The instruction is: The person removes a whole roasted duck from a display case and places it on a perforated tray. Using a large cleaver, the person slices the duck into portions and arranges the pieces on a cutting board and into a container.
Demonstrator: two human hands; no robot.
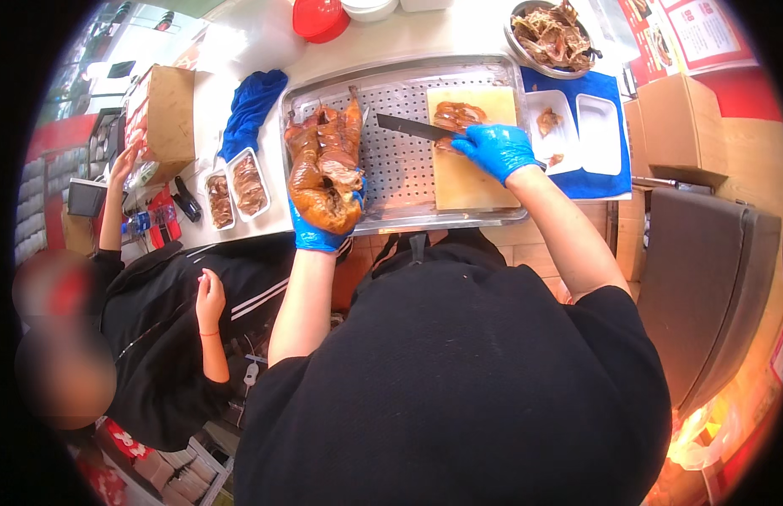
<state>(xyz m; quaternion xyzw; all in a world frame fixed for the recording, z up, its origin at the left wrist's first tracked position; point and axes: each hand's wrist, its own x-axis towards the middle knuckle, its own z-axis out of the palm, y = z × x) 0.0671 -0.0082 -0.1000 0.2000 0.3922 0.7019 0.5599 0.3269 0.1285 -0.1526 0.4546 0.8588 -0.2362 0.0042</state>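
Note:
Gloved in blue, my left hand [322, 235] grips the near end of a roast duck [328, 167], whose browned body lies along the left side of a perforated metal tray [398, 167]. Part of that hand is hidden beneath the bird. My right hand [498, 150], also in a blue glove, holds a knife [413, 128] with a dark, broad blade pointing left. It is above a yellow cutting board [477, 183] at the tray's right side. Sliced duck meat [458, 115] lies on the board, partly covered by the hand and blade.
Right of the tray, two white trays [597, 133] rest on a blue cloth [609, 183], one with meat scraps. Behind them stands a bowl of bones [549, 38]. Filled meat trays [248, 183], a crumpled blue cloth [255, 107] and a cardboard box [170, 114] are left. A person [170, 329] stands close by.

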